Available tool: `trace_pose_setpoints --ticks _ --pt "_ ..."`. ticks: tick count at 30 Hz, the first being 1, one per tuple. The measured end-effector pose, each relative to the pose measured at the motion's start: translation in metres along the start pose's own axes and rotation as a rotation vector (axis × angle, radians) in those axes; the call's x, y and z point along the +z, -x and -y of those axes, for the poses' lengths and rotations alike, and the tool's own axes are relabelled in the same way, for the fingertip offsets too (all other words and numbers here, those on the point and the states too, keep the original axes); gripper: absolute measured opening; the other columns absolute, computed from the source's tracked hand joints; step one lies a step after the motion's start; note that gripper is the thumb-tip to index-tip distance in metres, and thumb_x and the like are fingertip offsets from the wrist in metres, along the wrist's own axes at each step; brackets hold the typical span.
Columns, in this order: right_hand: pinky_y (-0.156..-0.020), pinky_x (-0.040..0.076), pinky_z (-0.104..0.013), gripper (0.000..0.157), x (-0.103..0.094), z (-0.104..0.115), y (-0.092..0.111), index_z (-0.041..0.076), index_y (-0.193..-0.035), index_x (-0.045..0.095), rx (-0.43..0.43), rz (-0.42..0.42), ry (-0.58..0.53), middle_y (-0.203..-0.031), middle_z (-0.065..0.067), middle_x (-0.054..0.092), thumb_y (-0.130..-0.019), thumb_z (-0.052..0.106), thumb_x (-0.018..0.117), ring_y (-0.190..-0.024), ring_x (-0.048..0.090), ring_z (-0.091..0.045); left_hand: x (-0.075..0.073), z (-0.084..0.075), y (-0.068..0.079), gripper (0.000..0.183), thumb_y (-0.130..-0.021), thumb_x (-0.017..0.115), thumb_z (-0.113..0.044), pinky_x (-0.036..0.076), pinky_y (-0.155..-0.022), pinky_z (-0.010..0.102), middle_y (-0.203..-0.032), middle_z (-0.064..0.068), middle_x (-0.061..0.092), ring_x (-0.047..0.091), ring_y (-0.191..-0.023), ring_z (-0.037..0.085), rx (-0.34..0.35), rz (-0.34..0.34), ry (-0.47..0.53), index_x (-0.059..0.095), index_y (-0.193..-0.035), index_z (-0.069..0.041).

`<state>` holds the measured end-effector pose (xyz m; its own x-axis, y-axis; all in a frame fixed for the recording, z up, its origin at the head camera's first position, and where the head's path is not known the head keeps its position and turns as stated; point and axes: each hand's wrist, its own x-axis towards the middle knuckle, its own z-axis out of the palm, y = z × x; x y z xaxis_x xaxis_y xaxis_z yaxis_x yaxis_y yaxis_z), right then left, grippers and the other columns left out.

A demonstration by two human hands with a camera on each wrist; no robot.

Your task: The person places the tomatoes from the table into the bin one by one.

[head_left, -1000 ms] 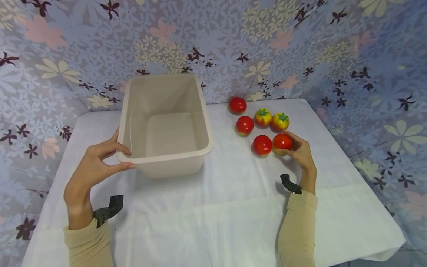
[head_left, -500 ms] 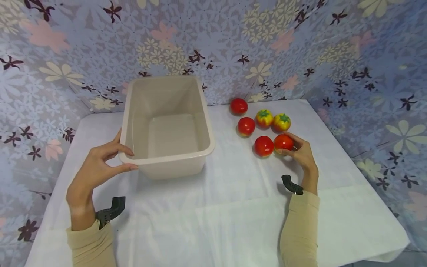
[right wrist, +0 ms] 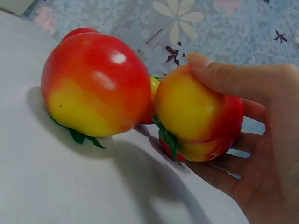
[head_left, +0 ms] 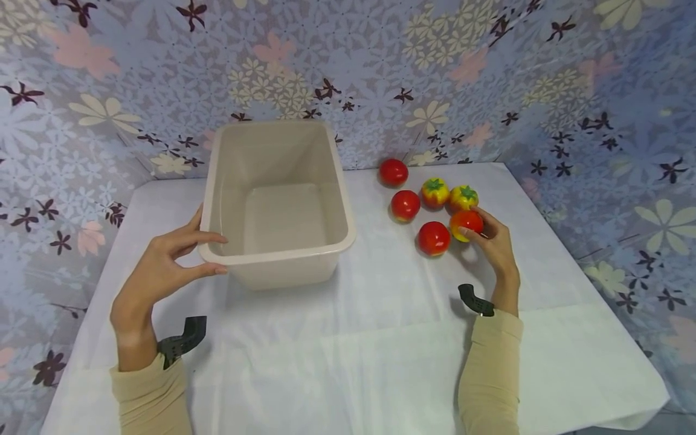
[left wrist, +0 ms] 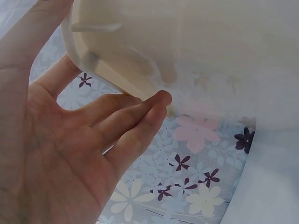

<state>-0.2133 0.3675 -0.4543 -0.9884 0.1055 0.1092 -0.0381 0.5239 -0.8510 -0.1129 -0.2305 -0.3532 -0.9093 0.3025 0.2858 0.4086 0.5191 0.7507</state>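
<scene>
My left hand (head_left: 149,278) grips the near left corner of a beige plastic bin (head_left: 280,272), thumb at the front and index finger over the rim. In the left wrist view the other fingers (left wrist: 135,119) lie along the bin's outer side. My right hand (head_left: 497,248) holds a red and yellow toy tomato (head_left: 467,222) between thumb and fingers. It is tilted, its green leaves (right wrist: 168,137) facing down and left in the right wrist view. Close beside it, another red tomato (head_left: 433,238) rests leaves down on the cloth.
Behind the held tomato sit two yellow-red tomatoes with green tops (head_left: 435,193). Two more red ones (head_left: 405,205) stand to their left. A white cloth (head_left: 337,374) covers the table, and a flowered backdrop (head_left: 370,72) rises behind and at the sides.
My right hand has raised and tilted the tomato slightly, drawing it apart from the red one beside it. My left hand keeps its place on the bin. The head view has shifted a little.
</scene>
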Motion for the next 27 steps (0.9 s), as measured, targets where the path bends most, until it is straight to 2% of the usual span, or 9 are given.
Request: trace_pose_setpoints --ticks 6,10,15,22,27 --pt "-0.101 0.047 -0.024 0.061 0.005 0.006 -0.003 0.012 -0.147 0.044 -0.014 -0.016 -0.018 -0.147 -0.017 0.047 -0.093 0.026 0.067 -0.116 0.052 -0.006 0.0 -0.002 -0.001 0.057 -0.073 0.085 -0.006 0.035 -0.094 0.001 -0.161 -0.002 0.024 0.036 -0.141 0.02 -0.005 0.007 -0.005 0.066 -0.127 -0.011" --pt "-0.098 0.047 -0.02 0.06 0.009 0.012 -0.004 0.011 -0.146 0.046 -0.02 -0.018 -0.022 -0.144 -0.018 0.049 -0.093 0.027 0.066 -0.111 0.052 -0.001 0.0 -0.002 -0.001 0.056 -0.074 0.084 -0.007 0.035 -0.093 0.001 -0.161 -0.002 0.023 0.033 -0.143 0.021 -0.011 0.016 -0.001 0.066 -0.126 -0.01" --pt "-0.092 0.047 -0.013 0.058 0.011 0.036 0.004 0.002 -0.144 0.046 -0.039 -0.014 -0.031 -0.141 -0.024 0.05 -0.093 0.021 0.067 -0.105 0.052 0.005 -0.001 -0.001 0.0 0.055 -0.073 0.084 -0.006 0.035 -0.093 0.001 -0.161 0.0 0.024 0.031 -0.144 0.022 -0.009 0.013 0.002 0.067 -0.125 -0.008" --pt "-0.094 0.05 -0.02 0.057 0.011 0.053 0.01 -0.003 -0.142 0.045 -0.085 -0.028 -0.043 -0.14 -0.024 0.051 -0.093 0.02 0.064 -0.104 0.054 0.003 -0.001 -0.002 0.0 0.055 -0.075 0.084 -0.009 0.034 -0.092 0.0 -0.161 -0.001 0.023 0.031 -0.145 0.023 -0.014 0.018 -0.008 0.066 -0.127 -0.01" --pt "-0.091 0.048 -0.013 0.055 0.016 0.059 0.009 -0.002 -0.141 0.048 -0.115 -0.045 -0.092 -0.136 -0.024 0.053 -0.092 0.016 0.066 -0.102 0.054 0.003 -0.002 -0.003 0.0 0.054 -0.075 0.084 -0.011 0.034 -0.092 0.0 -0.162 -0.002 0.022 0.03 -0.145 0.024 -0.02 0.023 -0.013 0.066 -0.127 -0.011"
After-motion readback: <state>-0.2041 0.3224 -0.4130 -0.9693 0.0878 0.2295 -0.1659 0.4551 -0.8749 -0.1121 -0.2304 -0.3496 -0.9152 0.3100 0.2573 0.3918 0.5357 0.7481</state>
